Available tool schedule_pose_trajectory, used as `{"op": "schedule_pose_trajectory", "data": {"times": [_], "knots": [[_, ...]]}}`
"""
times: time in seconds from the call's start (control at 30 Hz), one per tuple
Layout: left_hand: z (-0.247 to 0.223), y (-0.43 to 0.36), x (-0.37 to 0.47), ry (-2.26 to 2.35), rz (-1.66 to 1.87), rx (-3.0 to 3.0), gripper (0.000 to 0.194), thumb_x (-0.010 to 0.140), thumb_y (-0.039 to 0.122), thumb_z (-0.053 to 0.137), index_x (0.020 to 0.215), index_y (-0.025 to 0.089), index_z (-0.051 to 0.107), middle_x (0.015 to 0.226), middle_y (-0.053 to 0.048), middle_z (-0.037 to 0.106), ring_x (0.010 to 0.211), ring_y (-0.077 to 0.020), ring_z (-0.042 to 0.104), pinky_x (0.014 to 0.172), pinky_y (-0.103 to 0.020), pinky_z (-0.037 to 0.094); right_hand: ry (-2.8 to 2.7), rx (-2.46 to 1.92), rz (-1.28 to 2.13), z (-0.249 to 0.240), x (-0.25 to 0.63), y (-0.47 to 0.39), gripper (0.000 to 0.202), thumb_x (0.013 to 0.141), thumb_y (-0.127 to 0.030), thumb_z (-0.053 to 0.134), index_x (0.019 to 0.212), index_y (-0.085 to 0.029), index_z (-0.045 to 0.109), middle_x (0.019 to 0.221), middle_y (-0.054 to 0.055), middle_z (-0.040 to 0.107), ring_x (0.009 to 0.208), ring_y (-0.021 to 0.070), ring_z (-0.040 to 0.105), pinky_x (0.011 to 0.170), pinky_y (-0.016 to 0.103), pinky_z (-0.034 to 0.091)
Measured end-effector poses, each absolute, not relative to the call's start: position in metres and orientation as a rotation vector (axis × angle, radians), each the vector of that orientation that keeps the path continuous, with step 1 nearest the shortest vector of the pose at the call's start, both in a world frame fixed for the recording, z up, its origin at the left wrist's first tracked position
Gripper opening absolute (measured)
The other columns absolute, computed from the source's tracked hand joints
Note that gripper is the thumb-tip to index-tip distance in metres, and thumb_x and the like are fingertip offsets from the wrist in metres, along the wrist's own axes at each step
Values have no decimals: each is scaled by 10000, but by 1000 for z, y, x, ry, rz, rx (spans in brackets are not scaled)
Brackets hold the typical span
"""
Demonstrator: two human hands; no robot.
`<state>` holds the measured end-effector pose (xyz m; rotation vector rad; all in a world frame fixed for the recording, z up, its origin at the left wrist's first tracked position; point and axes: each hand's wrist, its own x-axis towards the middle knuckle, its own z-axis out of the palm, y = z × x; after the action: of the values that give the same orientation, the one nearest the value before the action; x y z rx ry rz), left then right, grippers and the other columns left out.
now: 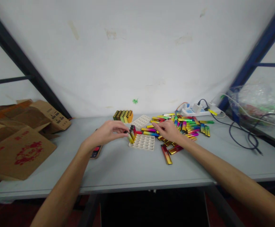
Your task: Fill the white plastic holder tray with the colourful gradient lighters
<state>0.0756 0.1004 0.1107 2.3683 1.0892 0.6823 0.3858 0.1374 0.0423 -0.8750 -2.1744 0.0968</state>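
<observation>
The left hand [108, 131], fingers nearly together, pinches a gradient tube [130, 138] near its top, leaving its base free at the pale tray [148, 145]'s ten o'clock, where standing tubes [134, 131] seem propped by cells. The right hand [168, 130] curls over the loose tubes [184, 126] at two o'clock, grip unclear.

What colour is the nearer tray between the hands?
The tray is off-white, best seen in the head view.

With my left hand [108, 131] I pinch the top of a shiny lighter [130, 138] at the left side of the white holed tray [144, 143], beside other standing lighters [134, 130]. My right hand [170, 130] is over the colourful lighter heap [184, 126].
</observation>
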Motion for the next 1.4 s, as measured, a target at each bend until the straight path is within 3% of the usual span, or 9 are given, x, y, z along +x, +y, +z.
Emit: {"op": "schedule_pose_trajectory", "data": {"times": [0.23,0.4,0.5,0.57,0.63,0.73,0.87,1.17,1.4], "knots": [[95,106,82,1082,701,2395,244,840,437,765,951,224,804,923,-68,772,789,-209,692,771,-292,573,-2155,-958,94,40,392,145,625,1067,-524,337,522,-221,293,466,-27,277,439,111,252,522,321,192],[89,109,82,1083,765,2517,411,827,416,789,1206,265,738,1087,-62,685,794,-176,635,799,-330,583,-2140,-1067,95,42,394,149,539,1053,-455,432,571,-221,373,505,-31,374,476,122,329,538,305,220],[88,110,80,1098,792,2565,524,833,412,790,1334,305,680,1198,-72,630,857,-182,628,861,-375,589,-2209,-1028,74,40,397,152,323,984,-358,605,711,-198,537,664,-3,559,589,142,481,580,275,315],[86,112,81,1091,787,2536,618,840,404,787,1425,316,606,1327,-88,622,998,-218,653,900,-391,593,-2302,-970,54,36,399,156,148,961,-289,647,870,-173,640,868,57,660,753,176,588,685,276,409],[83,113,82,1069,771,2495,691,846,392,783,1488,314,539,1450,-94,598,1180,-261,632,934,-402,595,-2389,-937,25,30,399,159,123,968,-265,651,1016,-161,696,1023,109,682,913,217,628,812,310,456],[80,114,85,1034,723,2475,580,878,377,748,1432,288,603,1457,-90,626,1294,-282,599,1004,-427,575,-2447,-941,-6,24,398,163,204,988,-294,642,1112,-159,731,1074,139,685,1011,254,633,900,365,472],[82,114,88,993,673,2462,379,903,390,725,1258,261,723,1307,-88,708,1190,-259,667,1004,-413,581,-2480,-974,-9,25,396,162,230,983,-329,662,1114,-166,757,1099,144,681,1042,263,634,913,388,492],[77,115,86,1103,714,2395,373,859,468,755,1166,257,732,1220,-68,683,1045,-236,687,908,-408,627,-2483,-1049,-19,23,400,165,180,966,-331,690,1007,-175,769,1117,128,682,1080,261,630,964,413,497],[72,113,90,1178,733,2481,383,887,488,719,1179,241,719,1192,-80,642,946,-221,681,878,-412,614,-2345,-1031,-19,26,395,164,277,1064,-308,499,946,-161,700,996,128,721,961,243,655,907,376,491]]}}
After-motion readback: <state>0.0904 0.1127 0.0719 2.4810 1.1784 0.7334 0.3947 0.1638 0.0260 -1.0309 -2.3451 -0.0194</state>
